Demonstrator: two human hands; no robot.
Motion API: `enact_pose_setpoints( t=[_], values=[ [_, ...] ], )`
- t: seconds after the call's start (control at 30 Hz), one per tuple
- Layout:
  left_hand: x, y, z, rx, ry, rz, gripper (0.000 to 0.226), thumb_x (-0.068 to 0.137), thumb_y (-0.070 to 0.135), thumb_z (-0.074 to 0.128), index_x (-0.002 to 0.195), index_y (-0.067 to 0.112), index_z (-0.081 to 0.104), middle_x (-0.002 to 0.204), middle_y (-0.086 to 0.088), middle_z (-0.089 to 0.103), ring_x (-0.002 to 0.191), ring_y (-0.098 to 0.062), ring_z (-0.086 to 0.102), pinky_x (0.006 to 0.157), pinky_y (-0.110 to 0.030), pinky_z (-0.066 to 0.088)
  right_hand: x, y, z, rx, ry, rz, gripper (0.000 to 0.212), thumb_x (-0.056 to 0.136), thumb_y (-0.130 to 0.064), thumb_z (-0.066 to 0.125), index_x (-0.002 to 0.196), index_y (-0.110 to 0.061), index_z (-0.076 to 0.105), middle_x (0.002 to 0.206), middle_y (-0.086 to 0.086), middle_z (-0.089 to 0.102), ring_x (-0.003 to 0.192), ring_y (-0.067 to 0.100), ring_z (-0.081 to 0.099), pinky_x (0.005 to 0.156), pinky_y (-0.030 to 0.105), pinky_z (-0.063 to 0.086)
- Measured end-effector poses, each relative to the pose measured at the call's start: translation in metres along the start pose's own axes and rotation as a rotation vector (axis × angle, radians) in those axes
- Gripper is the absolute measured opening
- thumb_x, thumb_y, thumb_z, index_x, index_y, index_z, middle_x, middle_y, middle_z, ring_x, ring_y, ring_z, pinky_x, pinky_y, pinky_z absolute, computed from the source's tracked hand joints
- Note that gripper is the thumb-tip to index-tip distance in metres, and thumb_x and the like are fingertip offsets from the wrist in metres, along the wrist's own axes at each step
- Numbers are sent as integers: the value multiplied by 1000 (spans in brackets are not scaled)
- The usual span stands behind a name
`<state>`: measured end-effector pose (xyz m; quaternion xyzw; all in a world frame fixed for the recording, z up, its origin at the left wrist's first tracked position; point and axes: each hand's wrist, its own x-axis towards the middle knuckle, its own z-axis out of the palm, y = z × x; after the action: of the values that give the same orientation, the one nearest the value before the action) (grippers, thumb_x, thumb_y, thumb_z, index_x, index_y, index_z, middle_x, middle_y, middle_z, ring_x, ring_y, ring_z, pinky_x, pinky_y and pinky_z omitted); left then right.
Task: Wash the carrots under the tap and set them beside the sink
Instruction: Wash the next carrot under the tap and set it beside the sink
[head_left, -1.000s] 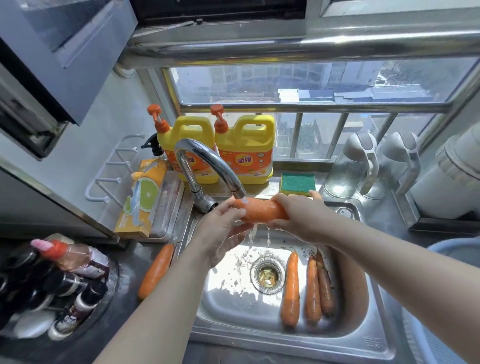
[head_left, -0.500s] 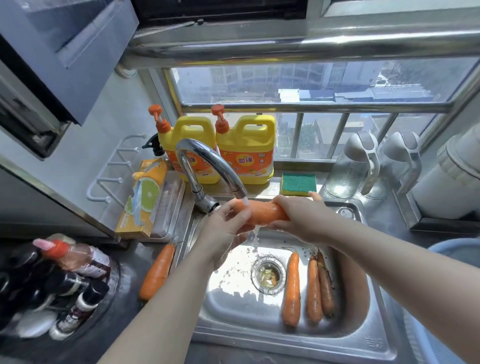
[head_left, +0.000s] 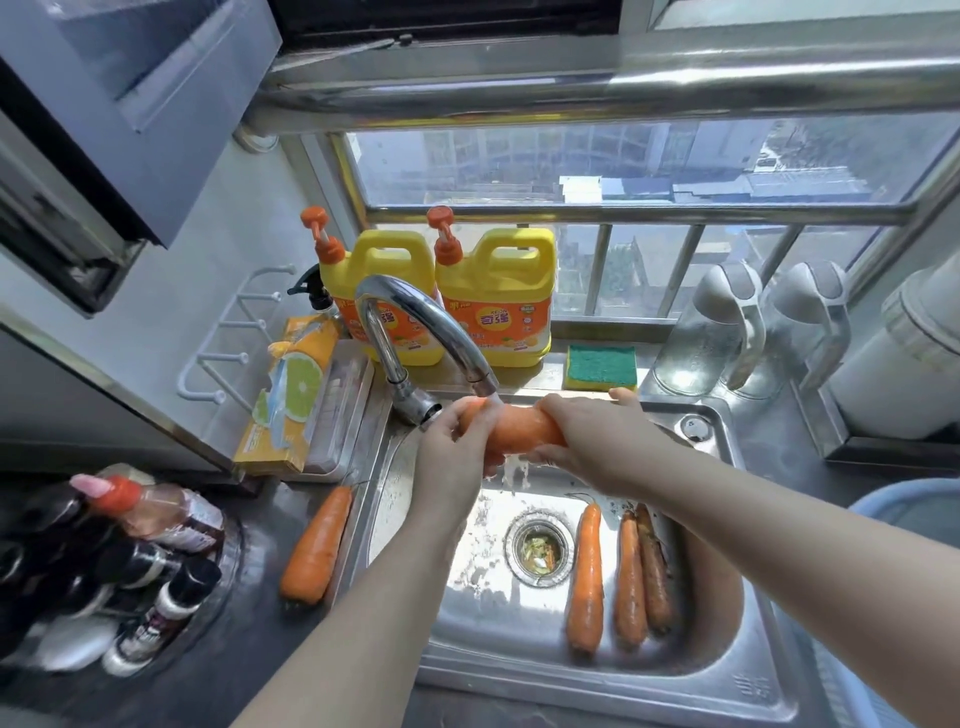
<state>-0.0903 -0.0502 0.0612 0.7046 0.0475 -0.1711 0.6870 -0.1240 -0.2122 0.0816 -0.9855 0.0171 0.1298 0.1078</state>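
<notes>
While the curved chrome tap (head_left: 415, 332) runs, I see left hand (head_left: 454, 457) and right hand (head_left: 602, 441) both gripping one fat orange carrot (head_left: 519, 431), above the steel sink (head_left: 623, 686).

Two forearms show, the left forearm (head_left: 363, 597) entering at about 6 o'clock and the right forearm (head_left: 779, 519) at about 4 o'clock. Both are bare along their whole visible length (right up to the frame edge). The left hand (head_left: 457, 447) and right hand (head_left: 597, 441) are bare as well, with slim fingers.
</notes>
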Motion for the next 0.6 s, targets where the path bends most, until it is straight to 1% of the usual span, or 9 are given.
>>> enact_pose_setpoints(
  t=[0.07,0.1,0.2,0.23,0.3,0.4,0.47,0.53,0.6],
  values=[
    [0,-3,-4,40,-55,-3,7,99,31,61,98,37,64,106,0,62,88,-23,67,66,-26,59,1,4,0,11,-32,-3,45,96,-60,52,127,-28,47,121,-5,66,115,22,60,107,49,30],
    [1,-6,-8,40,-107,-14,10,100,29,61,105,37,64,111,-3,63,89,-23,68,67,-25,58,2,6,-1,30,-61,0,43,95,-59,53,124,-28,48,118,-5,66,113,22,60,105,47,32],
    [4,-15,-21,22,-257,-32,45,96,19,66,138,27,54,128,-7,58,94,-20,70,73,-25,57,4,11,-5,154,-154,-1,36,94,-56,59,112,-27,50,101,-5,61,96,21,56,86,37,37],
    [4,-17,-23,35,-268,-25,53,94,16,69,143,26,50,131,-6,57,95,-19,70,74,-25,56,5,10,-6,185,-172,-4,35,94,-55,60,110,-26,50,98,-6,58,92,20,54,81,35,36],
    [3,-16,-22,36,-255,-1,52,91,19,71,139,27,52,128,-5,58,93,-18,70,71,-24,56,6,7,-8,200,-165,-12,34,94,-55,60,111,-27,51,100,-5,59,90,18,52,84,36,39],
    [0,-11,-15,4,-141,-5,26,94,25,69,118,27,58,118,-6,59,91,-24,70,69,-27,59,3,-1,-8,84,-106,-41,41,94,-58,56,120,-26,50,110,-5,63,102,20,57,100,43,37],
    [2,-12,-11,34,-38,-18,17,97,29,65,111,23,57,115,-5,57,92,-25,67,67,-29,60,0,-8,-2,1,-35,-82,45,94,-60,53,122,-26,48,116,-7,65,110,20,60,105,45,34],
    [8,-12,-8,103,45,-14,11,101,33,59,103,23,57,110,-6,58,87,-25,65,58,-30,56,-2,-14,5,-11,26,-110,48,93,-64,52,122,-27,48,117,-7,66,110,19,62,109,45,31],
    [13,-12,-8,133,106,-11,15,105,33,49,97,23,57,108,-11,61,84,-27,64,52,-29,50,0,-15,10,-37,82,-140,51,91,-71,46,116,-27,49,112,-7,68,105,20,64,109,43,30]
  ],
)
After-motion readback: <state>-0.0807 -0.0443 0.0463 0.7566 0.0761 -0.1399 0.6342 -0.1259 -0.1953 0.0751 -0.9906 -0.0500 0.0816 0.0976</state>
